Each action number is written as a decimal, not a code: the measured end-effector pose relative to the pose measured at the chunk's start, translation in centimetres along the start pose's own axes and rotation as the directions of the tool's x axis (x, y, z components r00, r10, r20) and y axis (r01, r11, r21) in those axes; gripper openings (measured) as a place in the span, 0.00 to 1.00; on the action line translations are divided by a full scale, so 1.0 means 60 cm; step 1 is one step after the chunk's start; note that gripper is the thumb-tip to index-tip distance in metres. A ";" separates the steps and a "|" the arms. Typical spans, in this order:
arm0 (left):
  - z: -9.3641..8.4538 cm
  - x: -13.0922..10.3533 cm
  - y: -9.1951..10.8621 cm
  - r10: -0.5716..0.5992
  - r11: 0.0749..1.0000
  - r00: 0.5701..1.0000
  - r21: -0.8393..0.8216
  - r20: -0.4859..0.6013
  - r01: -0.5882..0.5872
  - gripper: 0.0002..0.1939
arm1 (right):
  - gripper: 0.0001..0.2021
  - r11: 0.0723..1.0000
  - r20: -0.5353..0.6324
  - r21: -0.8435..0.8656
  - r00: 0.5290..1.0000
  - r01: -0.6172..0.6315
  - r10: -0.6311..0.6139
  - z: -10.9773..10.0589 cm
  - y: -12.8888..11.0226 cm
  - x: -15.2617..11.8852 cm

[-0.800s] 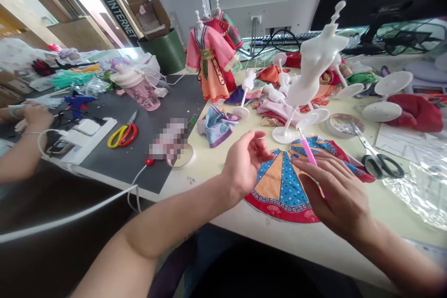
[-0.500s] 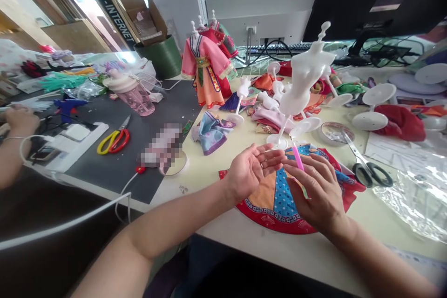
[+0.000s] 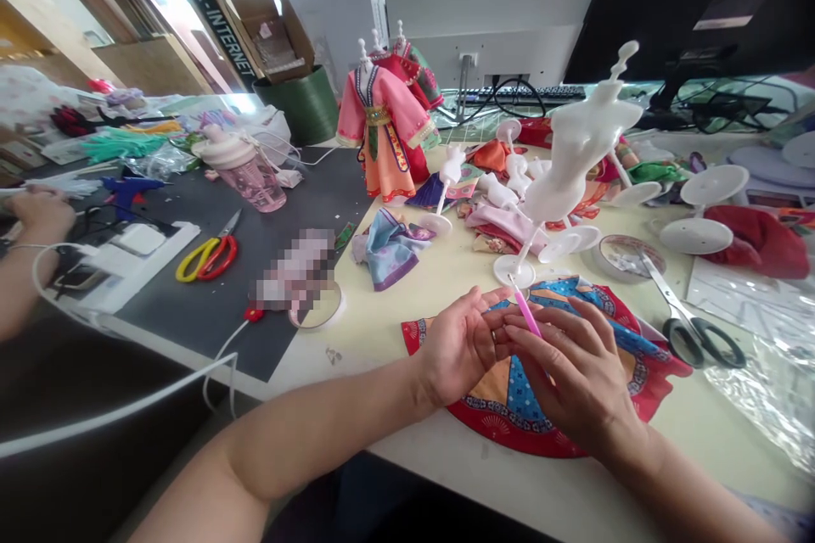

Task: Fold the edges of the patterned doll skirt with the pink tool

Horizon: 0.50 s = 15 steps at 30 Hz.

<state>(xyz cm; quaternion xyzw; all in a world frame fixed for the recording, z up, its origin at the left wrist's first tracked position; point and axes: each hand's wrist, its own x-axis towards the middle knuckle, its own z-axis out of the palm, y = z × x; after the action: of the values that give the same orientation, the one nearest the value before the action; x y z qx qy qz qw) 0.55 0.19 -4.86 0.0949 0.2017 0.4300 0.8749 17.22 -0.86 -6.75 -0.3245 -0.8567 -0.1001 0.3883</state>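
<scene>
My right hand is closed round a slim pink-handled tool with a thin, pale tip pointing up and away; its exact kind is too small to tell. Palm up, my left hand is open with fingers slightly bent, and its fingertips meet those of my right hand. Beneath both hands lies a doll skirt of orange and blue panels with a red border, spread on the table and partly covered by them. Just behind the skirt stands a bare white doll mannequin on a round base.
Black-handled scissors lean on a tape roll at right. A dressed mannequin, a blue doll garment and red-yellow scissors stand or lie further left. Another person's hand is at the far left, near a blue glue gun.
Both hands have come slightly lower and stay together. The pink-handled tool has shifted left and down, its tip now tilting more to the left. The view has turned a little left.
</scene>
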 end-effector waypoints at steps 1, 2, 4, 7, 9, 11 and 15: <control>-0.001 0.000 -0.001 -0.004 1.000 1.000 -0.006 0.000 0.004 0.22 | 0.17 1.000 0.003 0.000 1.000 0.003 -0.003 0.000 0.000 -0.001; -0.002 0.001 -0.003 -0.006 1.000 1.000 -0.011 0.000 0.006 0.22 | 0.17 1.000 0.008 -0.002 1.000 0.005 -0.005 0.001 0.001 -0.001; -0.003 0.001 -0.005 -0.008 1.000 1.000 -0.012 -0.001 0.008 0.22 | 0.18 1.000 0.019 -0.004 1.000 0.007 -0.007 0.001 0.001 -0.002; -0.002 0.000 -0.006 0.000 1.000 1.000 0.010 -0.010 0.000 0.22 | 0.18 1.000 0.034 -0.001 0.999 0.009 -0.009 0.001 0.001 -0.001; -0.001 0.000 -0.007 0.001 1.000 1.000 0.017 -0.005 -0.001 0.23 | 0.18 1.000 0.037 0.006 0.999 0.008 -0.008 0.001 0.000 0.001; -0.001 -0.001 -0.007 -0.004 1.000 1.000 0.011 0.011 0.004 0.24 | 0.19 0.999 0.027 0.032 1.000 -0.008 0.007 0.000 0.000 0.003; 0.000 -0.001 -0.005 -0.002 1.000 0.999 0.012 0.032 0.001 0.28 | 0.21 0.994 -0.006 0.089 0.998 -0.069 0.070 -0.002 -0.003 0.006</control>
<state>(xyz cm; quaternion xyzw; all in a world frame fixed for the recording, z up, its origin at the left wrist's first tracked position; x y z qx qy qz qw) 0.71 -0.05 -4.95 0.1070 0.1902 0.4265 0.8778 16.99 -0.84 -6.39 -0.3362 -0.8467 -0.0498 0.4095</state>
